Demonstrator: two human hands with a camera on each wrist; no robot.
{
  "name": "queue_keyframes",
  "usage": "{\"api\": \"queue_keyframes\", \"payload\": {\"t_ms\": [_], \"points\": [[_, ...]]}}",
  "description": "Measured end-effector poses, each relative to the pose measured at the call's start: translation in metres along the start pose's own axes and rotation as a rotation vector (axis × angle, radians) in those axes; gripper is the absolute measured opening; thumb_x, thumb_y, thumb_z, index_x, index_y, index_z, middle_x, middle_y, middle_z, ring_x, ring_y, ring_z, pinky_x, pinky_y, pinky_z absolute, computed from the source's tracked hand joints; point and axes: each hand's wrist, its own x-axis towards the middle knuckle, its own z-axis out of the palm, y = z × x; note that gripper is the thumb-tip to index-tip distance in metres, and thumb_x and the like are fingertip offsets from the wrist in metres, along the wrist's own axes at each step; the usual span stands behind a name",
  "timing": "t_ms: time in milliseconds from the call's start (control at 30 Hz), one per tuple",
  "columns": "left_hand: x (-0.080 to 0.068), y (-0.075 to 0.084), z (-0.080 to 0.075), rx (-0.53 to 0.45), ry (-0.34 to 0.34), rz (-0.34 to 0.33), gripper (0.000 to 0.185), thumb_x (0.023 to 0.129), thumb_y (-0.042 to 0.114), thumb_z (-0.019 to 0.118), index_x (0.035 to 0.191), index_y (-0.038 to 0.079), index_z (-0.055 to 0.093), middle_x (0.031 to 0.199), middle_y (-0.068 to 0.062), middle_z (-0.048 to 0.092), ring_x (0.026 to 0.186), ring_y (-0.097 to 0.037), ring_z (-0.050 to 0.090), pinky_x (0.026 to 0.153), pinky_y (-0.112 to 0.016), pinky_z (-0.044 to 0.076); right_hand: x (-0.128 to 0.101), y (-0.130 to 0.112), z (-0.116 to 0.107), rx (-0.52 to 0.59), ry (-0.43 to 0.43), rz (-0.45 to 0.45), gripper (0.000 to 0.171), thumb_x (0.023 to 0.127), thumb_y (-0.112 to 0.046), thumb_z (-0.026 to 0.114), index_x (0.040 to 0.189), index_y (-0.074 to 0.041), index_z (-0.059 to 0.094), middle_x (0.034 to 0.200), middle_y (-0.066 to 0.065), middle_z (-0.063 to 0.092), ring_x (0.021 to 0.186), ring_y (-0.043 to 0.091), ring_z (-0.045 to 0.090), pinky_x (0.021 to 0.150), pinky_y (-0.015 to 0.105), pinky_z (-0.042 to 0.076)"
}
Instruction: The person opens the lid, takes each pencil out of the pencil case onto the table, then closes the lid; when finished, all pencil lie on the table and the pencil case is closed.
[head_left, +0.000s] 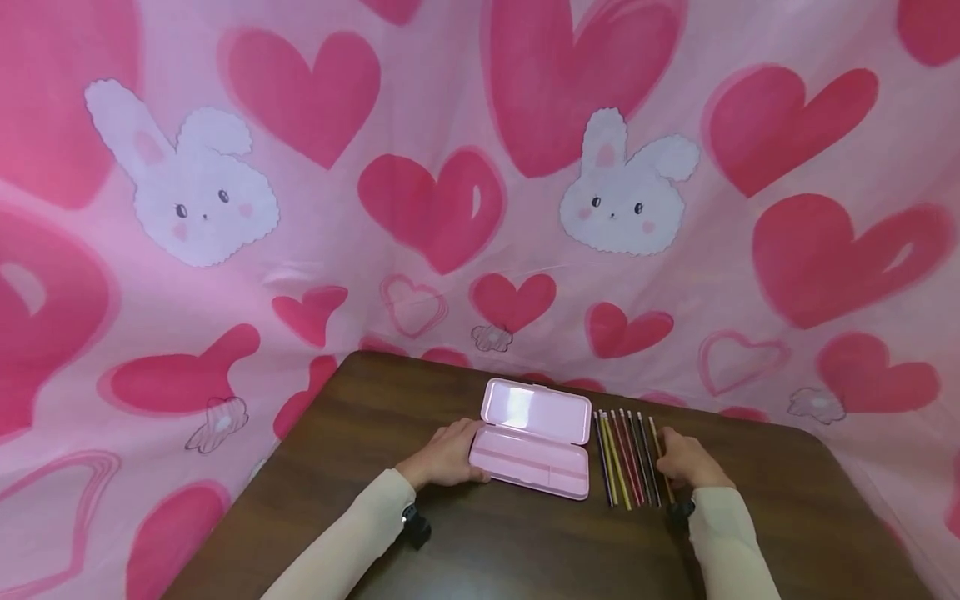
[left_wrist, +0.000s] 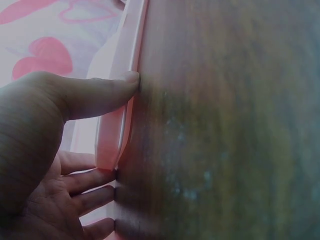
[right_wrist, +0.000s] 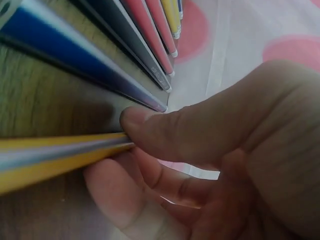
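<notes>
Head view: left hand (head_left: 447, 456) steadying open pencil case (head_left: 534, 439). Right wrist view only: right hand (right_wrist: 215, 165) pinching yellow pencil (right_wrist: 55, 155).

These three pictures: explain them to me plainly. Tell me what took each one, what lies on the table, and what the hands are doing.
No machine here: a person wears three cameras. The head view looks down at a brown table. On it lie an open pink pencil case and a row of coloured pencils. The left wrist view shows the left hand with its thumb pressed against the case's edge. The right wrist view shows the right hand pinching a yellow pencil at the row's right end.
</notes>
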Motion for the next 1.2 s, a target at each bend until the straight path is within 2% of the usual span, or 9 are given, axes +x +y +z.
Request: {"api": "queue_keyframes", "payload": {"t_ms": [200,367,433,500,633,733,967,1100,1200], "points": [[0.002,0.000,0.001,0.006,-0.010,-0.006,0.086,0.077,0.038,0.086,0.147,0.012,0.044,0.143,-0.009,0.053,0.132,-0.029,0.049,0.117,-0.051,0.035,0.002,0.002,-0.003,-0.024,0.003,-0.006,0.049,0.086,-0.003,0.060,0.128,0.015,0.044,0.107,0.035,0.062,0.085,0.034,0.068,0.067,0.047,0.061],[0.006,0.001,-0.004,0.013,-0.005,0.014,0.086,0.076,0.038,0.086,0.147,0.010,0.045,0.140,-0.010,0.054,0.131,-0.030,0.051,0.117,-0.053,0.035,0.010,-0.008,-0.004,-0.096,0.256,-0.117,0.043,0.091,-0.011,0.058,0.125,0.013,0.052,0.110,0.032,0.066,0.096,0.043,0.066,0.084,0.056,0.056],[0.006,0.000,-0.004,0.016,-0.009,0.015,0.086,0.077,0.038,0.086,0.147,0.010,0.045,0.141,-0.010,0.055,0.131,-0.029,0.051,0.117,-0.052,0.035,0.013,-0.017,0.000,-0.049,0.355,-0.163,0.042,0.096,-0.015,0.058,0.130,0.010,0.054,0.117,0.031,0.066,0.108,0.045,0.064,0.094,0.060,0.051],[0.005,0.000,-0.003,0.015,-0.009,0.018,0.085,0.077,0.038,0.086,0.147,0.010,0.046,0.141,-0.010,0.055,0.131,-0.030,0.051,0.117,-0.052,0.035,0.014,-0.028,0.004,0.079,0.381,-0.179,0.045,0.100,-0.018,0.058,0.137,0.007,0.051,0.129,0.030,0.062,0.120,0.045,0.059,0.103,0.060,0.046],[0.003,0.000,-0.001,-0.001,-0.008,0.005,0.085,0.077,0.038,0.086,0.147,0.012,0.045,0.141,-0.009,0.054,0.132,-0.029,0.050,0.118,-0.052,0.034,0.016,-0.049,0.014,0.388,0.290,-0.168,0.057,0.106,-0.023,0.050,0.155,0.001,0.031,0.156,0.028,0.040,0.146,0.043,0.038,0.120,0.058,0.030],[0.003,0.001,-0.001,0.001,-0.005,-0.002,0.085,0.077,0.038,0.086,0.147,0.012,0.045,0.140,-0.008,0.055,0.132,-0.028,0.051,0.118,-0.051,0.034,0.020,-0.062,0.024,0.598,0.189,-0.167,0.063,0.108,-0.023,0.044,0.161,-0.001,0.016,0.165,0.028,0.022,0.155,0.042,0.022,0.126,0.056,0.018],[0.005,0.001,-0.001,-0.001,-0.008,0.006,0.086,0.077,0.040,0.086,0.148,0.013,0.045,0.141,-0.008,0.054,0.132,-0.027,0.050,0.119,-0.050,0.034,0.028,-0.072,0.045,0.823,-0.023,-0.238,0.065,0.110,-0.018,0.033,0.161,0.000,-0.004,0.169,0.027,0.002,0.158,0.041,0.002,0.127,0.058,0.005],[0.004,0.000,-0.001,-0.004,-0.008,-0.003,0.086,0.076,0.040,0.086,0.147,0.013,0.046,0.141,-0.007,0.054,0.132,-0.028,0.051,0.119,-0.051,0.033,0.030,-0.071,0.049,0.882,-0.081,-0.267,0.068,0.110,-0.019,0.033,0.160,0.000,-0.009,0.169,0.027,-0.001,0.159,0.038,0.002,0.127,0.043,0.023],[0.002,-0.002,-0.001,-0.002,-0.002,-0.002,0.085,0.076,0.040,0.087,0.146,0.012,0.047,0.141,-0.008,0.055,0.132,-0.028,0.052,0.118,-0.052,0.034,0.029,-0.072,0.048,0.885,-0.079,-0.282,0.068,0.110,-0.020,0.034,0.161,0.000,-0.007,0.169,0.027,0.002,0.157,0.038,0.010,0.113,0.022,0.039]]}}
